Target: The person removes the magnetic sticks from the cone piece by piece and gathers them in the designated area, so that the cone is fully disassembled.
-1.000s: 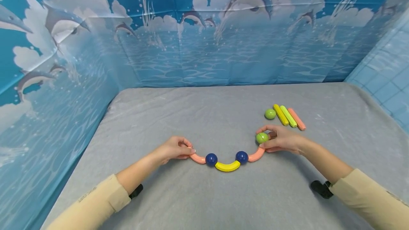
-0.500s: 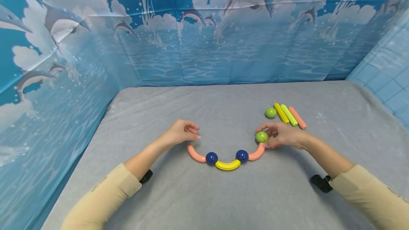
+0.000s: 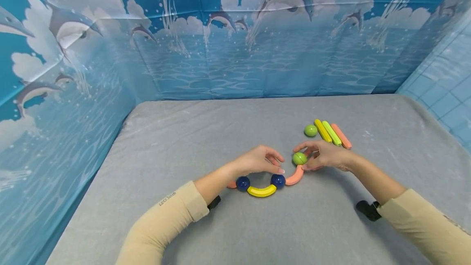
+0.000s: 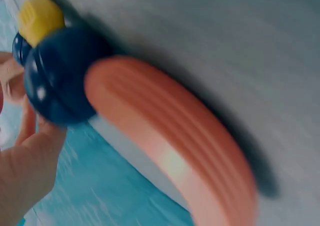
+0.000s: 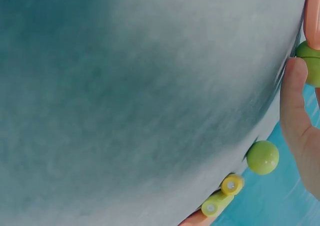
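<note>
Fingers of my right hand [image 3: 326,155] are pinching a glossy green ball [image 3: 299,158]; from it a curved salmon-pink bar [image 3: 295,177] is slanting left toward me, my relaxed left hand [image 3: 256,160] hovering.

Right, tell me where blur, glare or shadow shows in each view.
Left wrist: the coral curved piece is blurred, with a pale glare patch and a dark shadow on the grey cloth; right wrist: the cloth dims toward the upper left; head: crisper overall.

The head view is bright, with soft shadows on the grey cloth [image 3: 176,134]; the left wrist view blurs, 1 glare patch whitening the coral arc [image 4: 181,136]; the right wrist view dims at upper left.
</note>
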### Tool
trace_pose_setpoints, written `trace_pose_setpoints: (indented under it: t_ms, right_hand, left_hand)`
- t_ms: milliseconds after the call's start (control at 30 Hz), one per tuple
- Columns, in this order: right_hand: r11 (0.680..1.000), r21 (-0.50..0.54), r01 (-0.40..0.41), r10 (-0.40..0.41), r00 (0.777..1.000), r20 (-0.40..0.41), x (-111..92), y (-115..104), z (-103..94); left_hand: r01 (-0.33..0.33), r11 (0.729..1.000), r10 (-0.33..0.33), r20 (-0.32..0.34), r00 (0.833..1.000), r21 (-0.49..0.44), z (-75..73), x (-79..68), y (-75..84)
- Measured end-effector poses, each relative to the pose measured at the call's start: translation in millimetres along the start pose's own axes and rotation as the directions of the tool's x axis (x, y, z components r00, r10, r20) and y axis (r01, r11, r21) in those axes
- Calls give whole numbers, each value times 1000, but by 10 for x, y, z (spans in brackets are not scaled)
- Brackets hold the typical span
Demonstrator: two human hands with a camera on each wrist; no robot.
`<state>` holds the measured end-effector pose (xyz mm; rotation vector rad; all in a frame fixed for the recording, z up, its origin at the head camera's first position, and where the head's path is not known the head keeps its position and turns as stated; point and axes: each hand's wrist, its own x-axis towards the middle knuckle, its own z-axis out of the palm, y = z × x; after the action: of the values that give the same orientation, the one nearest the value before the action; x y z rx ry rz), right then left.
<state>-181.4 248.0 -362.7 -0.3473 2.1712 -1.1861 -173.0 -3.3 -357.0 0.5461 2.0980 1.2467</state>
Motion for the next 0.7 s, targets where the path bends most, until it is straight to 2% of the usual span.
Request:
trace_pose_setpoints:
  t_ms: [100,333,433,700]
  right_hand:
    - [1000,22,17,-17,1000,11,6,11,-4]
    - [1000,11,10,-10,1000,13,54,24,7]
    - [1000,2,-10,10,1000,15,82,32,18]
    - [1000,-18,13,-13,1000,-25,99,39,31]
  left_hand:
    - [-1,1000,0,30,1000,17,108,87,12]
    - [-51,997,46,80,996,63,286,205,-16]
    - [-70,993,61,98,993,93,323,226,-20]
    - [-36,997,29,102,994,62,337,255,-28]
